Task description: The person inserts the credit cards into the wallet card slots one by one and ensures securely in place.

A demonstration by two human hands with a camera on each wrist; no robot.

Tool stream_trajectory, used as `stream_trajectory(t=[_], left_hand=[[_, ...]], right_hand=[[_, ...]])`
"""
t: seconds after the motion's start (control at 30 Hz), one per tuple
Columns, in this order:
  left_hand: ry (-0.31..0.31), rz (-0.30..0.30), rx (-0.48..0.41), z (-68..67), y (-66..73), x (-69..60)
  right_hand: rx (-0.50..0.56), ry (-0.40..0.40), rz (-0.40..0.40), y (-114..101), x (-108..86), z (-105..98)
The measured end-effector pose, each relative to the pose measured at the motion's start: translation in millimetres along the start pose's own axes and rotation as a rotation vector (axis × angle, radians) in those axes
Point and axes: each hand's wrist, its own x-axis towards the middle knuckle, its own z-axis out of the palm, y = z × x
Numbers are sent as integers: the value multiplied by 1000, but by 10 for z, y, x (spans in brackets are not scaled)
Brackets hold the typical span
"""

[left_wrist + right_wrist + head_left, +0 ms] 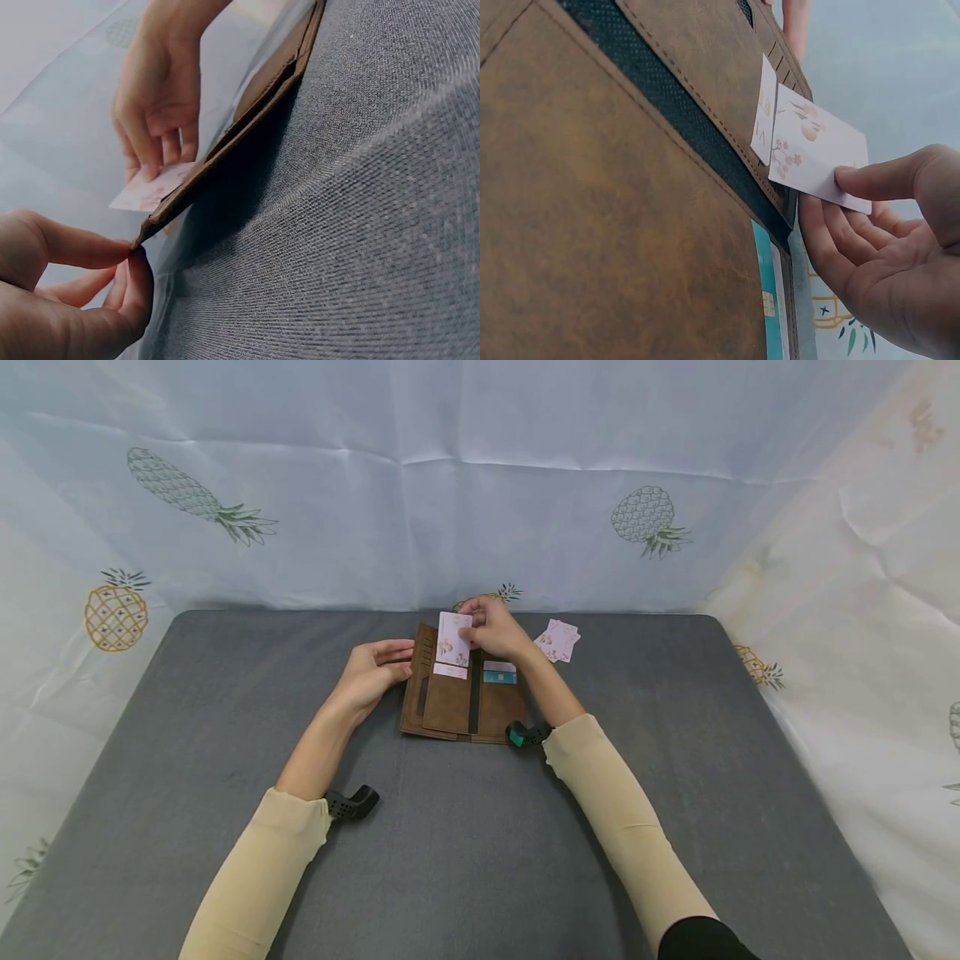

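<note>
A brown wallet (450, 710) lies spread open at the table's far side. My left hand (369, 675) pinches its left edge between thumb and fingers, which the left wrist view shows close up (75, 292). In my right hand (491, 625) is a pink-white card (821, 150), pinched between thumb and fingers over the wallet's left part. Another pink card (763, 112) sits in a slot right beside the held card's lower edge. A blue card (500, 677) and a pink card (499, 667) stick out of the wallet's right part.
Several loose pink cards (558, 641) lie overlapping on the grey table (420, 860), right of the wallet behind my right wrist. A white cloth with pineapple prints (525, 410) hangs behind the table.
</note>
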Motion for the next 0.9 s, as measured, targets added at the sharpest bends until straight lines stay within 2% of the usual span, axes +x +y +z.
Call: stream_trajectory(t=[0.27,0.67,0.9], left_hand=[[-3,-3,-15,-8,2,-3],[8,6,-8,-3,-6,-5],[2,12,-6,4,-2,0]], right_hand=[[20,-70,88,13,-27,-39],[-16,-88,37,51,-48,-54],[-136,-129,8,37,-62,-60]])
